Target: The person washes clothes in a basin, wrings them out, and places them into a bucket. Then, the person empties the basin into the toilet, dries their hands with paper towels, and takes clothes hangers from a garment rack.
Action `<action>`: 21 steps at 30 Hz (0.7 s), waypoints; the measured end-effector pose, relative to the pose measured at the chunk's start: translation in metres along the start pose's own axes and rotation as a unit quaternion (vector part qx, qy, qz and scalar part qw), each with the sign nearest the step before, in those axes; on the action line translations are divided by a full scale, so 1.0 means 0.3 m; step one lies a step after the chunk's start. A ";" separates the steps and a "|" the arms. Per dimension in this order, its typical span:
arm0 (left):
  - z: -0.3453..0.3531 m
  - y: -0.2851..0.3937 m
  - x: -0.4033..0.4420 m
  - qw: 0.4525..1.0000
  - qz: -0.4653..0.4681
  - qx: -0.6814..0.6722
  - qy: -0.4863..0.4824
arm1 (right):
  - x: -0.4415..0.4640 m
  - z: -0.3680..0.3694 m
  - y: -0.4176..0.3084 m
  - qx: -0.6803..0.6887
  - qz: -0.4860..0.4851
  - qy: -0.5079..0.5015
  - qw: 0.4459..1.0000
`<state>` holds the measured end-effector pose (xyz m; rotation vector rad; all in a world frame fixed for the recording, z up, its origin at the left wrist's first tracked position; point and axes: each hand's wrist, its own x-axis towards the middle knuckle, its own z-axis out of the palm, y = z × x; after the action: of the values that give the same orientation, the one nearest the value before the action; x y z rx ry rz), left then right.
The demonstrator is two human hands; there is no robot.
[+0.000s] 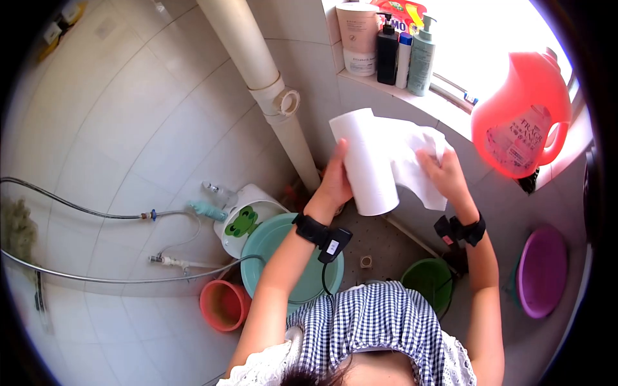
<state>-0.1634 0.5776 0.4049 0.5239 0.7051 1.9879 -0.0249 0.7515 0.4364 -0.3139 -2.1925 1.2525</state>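
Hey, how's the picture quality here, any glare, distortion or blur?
In the head view, the bright rectangular window is blown out to white; in the head view, the translucent red plastic jug looks backlit; in the head view, grout lines on the white tiled wall bow and corners go black; in the head view, the white cylindrical paper roll looks fairly sharp.

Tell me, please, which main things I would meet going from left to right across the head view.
Orange-red bucket, teal basin, white paper roll, right hand on the roll's loose end, pinkish-red jug.
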 end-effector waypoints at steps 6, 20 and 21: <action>0.060 0.057 -0.149 1.000 -0.009 0.026 0.009 | -0.038 -0.034 -0.118 -0.019 -0.007 0.010 1.000; 0.036 -0.067 -0.175 0.989 -0.132 -0.065 0.022 | -0.168 -0.052 -0.180 0.445 0.120 -0.009 0.888; 0.048 -0.078 -0.165 0.989 -0.138 -0.034 0.025 | -0.162 -0.032 -0.139 0.521 0.096 0.060 0.846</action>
<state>-0.1163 0.5473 0.3962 0.3164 0.6977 1.7629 0.0231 0.7132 0.4570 -0.1416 -1.1130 2.2366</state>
